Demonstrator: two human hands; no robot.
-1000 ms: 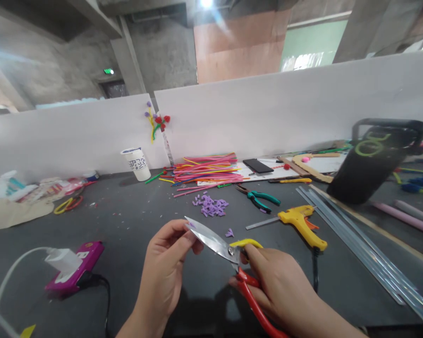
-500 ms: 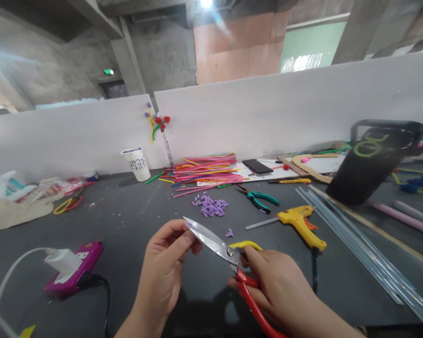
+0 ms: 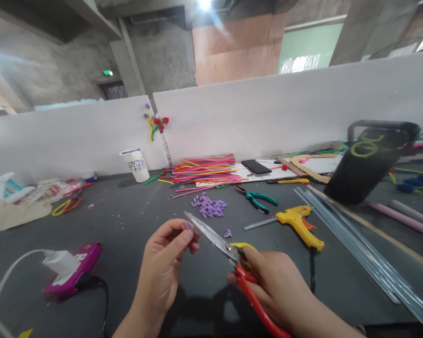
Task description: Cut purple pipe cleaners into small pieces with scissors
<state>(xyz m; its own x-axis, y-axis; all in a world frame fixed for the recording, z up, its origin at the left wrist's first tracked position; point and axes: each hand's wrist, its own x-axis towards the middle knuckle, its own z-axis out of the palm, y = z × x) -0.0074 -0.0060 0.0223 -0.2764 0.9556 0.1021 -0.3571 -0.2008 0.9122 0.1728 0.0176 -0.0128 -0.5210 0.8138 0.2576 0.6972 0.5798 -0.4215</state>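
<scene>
My right hand (image 3: pixel 273 277) is wrapped round the handles of a pair of scissors (image 3: pixel 215 237), one grip red and the other yellow. Their silver blades point up and left and look nearly closed. At the blade tips, my left hand (image 3: pixel 165 263) pinches a small purple piece (image 3: pixel 188 225) between thumb and forefinger; most of it is hidden by the fingers. Beyond the hands lies a loose heap of short purple pieces (image 3: pixel 211 206). A small purple cluster (image 3: pixel 228 233) sits apart from the heap, just above the blades.
Green-handled pliers (image 3: pixel 259 199) and a yellow glue gun (image 3: pixel 299 225) lie to the right, beside clear glue sticks (image 3: pixel 348 249). Pipe cleaners (image 3: pixel 204 170) are piled at the back near a white cup (image 3: pixel 136 165). A magenta power strip (image 3: pixel 74 270) and a black bottle (image 3: pixel 370 162) flank the work area.
The scissor tips have shifted slightly off the left fingertips, and the purple piece between them shows more clearly. Both hands keep their grips.
</scene>
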